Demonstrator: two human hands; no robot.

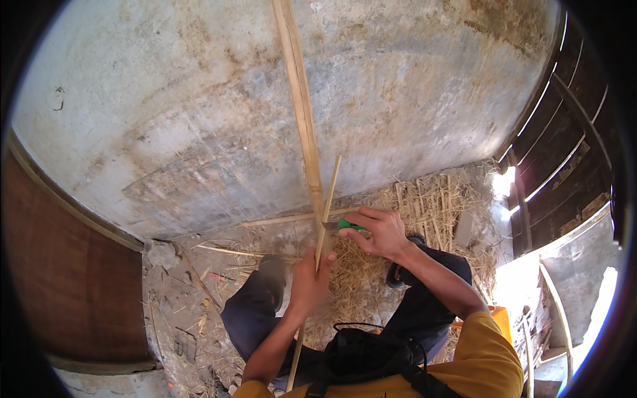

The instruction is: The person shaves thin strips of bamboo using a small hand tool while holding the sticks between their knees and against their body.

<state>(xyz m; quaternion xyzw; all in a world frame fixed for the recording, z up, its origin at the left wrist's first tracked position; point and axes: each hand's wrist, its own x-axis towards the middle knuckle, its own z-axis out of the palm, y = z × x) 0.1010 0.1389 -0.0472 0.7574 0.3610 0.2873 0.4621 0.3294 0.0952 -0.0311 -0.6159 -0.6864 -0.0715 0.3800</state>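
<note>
My left hand (312, 278) is closed around a long, thin bamboo strip (306, 328), which slants from my lap up past the hand toward the wall. In my right hand (380, 232) is a knife with a green handle (350, 225). Its short blade points left and meets the strip just above my left hand; whether it has cut in cannot be told. Behind the strip, a wider split bamboo pole (302, 106) runs up across the wall, its lower end near the blade.
A stained plaster wall (219, 126) rises ahead. Pale shavings (424, 212) cover the floor between and beyond my legs. A brown wooden panel (73, 265) stands at left, dark slatted boards (564, 132) at right. A yellow container (501, 323) sits by my right elbow.
</note>
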